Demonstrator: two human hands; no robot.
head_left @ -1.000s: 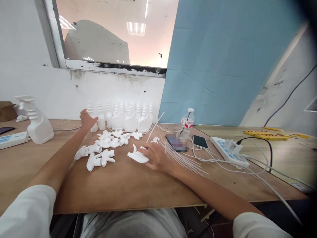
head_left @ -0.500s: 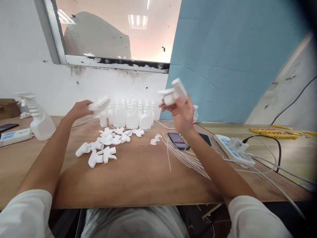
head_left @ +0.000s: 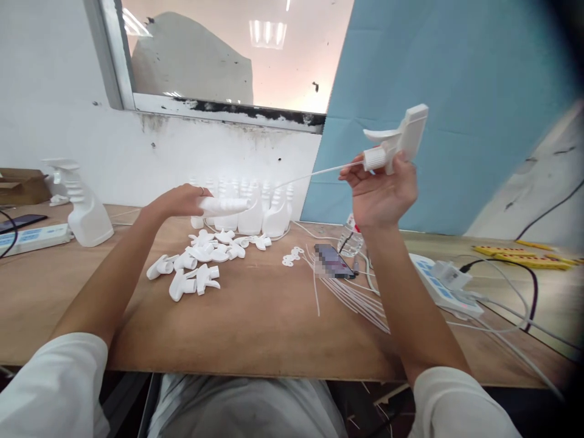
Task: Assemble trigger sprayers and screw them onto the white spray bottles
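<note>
My right hand [head_left: 383, 188] is raised in front of the blue panel, closed around a white trigger spray head [head_left: 395, 143]. From its collar a thin white dip tube [head_left: 319, 172] runs leftward. My left hand [head_left: 182, 201] grips a white spray bottle [head_left: 225, 207], which lies on its side in the air with its neck to the right. The tube's free end is hard to make out against the white bottles near that neck. Below, several loose spray heads [head_left: 207, 249] lie in a pile on the wooden table [head_left: 255, 322].
A row of white bottles [head_left: 274, 219] stands by the wall. An assembled spray bottle [head_left: 89, 216] is at the left beside a power strip [head_left: 39, 239]. Loose tubes [head_left: 356, 301], small white discs [head_left: 292, 255], a phone [head_left: 335, 261] and another power strip [head_left: 444, 289] lie around the table.
My right hand has moved right and up with the spray head, and its tube now shows. My left hand has turned the bottle nearly level and moved it right.
</note>
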